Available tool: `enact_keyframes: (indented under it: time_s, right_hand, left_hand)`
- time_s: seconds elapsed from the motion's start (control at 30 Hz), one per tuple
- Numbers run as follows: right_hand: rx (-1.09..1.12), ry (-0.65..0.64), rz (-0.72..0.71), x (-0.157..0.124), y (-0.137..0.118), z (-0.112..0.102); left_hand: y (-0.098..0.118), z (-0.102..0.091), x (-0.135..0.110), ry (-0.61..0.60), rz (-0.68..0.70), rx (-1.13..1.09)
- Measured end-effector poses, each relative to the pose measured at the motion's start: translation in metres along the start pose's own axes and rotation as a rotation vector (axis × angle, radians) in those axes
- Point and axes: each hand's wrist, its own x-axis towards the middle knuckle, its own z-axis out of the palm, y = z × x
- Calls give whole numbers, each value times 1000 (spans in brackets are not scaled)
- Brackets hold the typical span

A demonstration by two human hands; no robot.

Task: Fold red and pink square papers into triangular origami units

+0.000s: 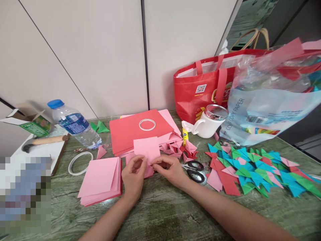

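Note:
Both hands pinch the lower edge of a pink square of paper, lifted upright above the table's middle. My left hand closes thumb and finger at its lower left, and my right hand does the same at its lower right. More pink paper lies partly hidden behind the fingers. Left of my left hand sits a stack of pink squares with red sheets beneath. Just past my right hand lie black-handled scissors. Behind the held square are red sheets with a tape roll on top.
A water bottle, another tape roll and a hammer-like tool stand or lie left. Folded pink pieces, a glue stick, a white mug, colored folded paper, a red bag and a plastic bag are right.

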Motion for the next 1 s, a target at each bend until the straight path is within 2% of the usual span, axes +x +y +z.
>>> enact_keyframes:
  time_s: [0.1, 0.17, 0.33, 0.47, 0.73, 1.0]
  right_hand:
    - [-21, -95, -27, -2, -1, 0]
    - [23, -100, -16, -3, 2, 1]
    - [17, -25, -57, -2, 7, 0]
    - [-53, 7, -83, -1, 6, 0]
    - [-70, 18, -54, -1, 9, 0]
    - [-26, 137, 12, 0, 8, -2]
  left_hand:
    - [3, 0, 2, 12, -32, -46]
    - [5, -1, 3, 12, -46, -55]
    - [6, -1, 3, 26, -78, -20]
    - [4, -1, 4, -7, -64, -13]
    - [-3, -1, 5, -90, -56, -77]
    - [1, 0, 3, -155, -83, -91]
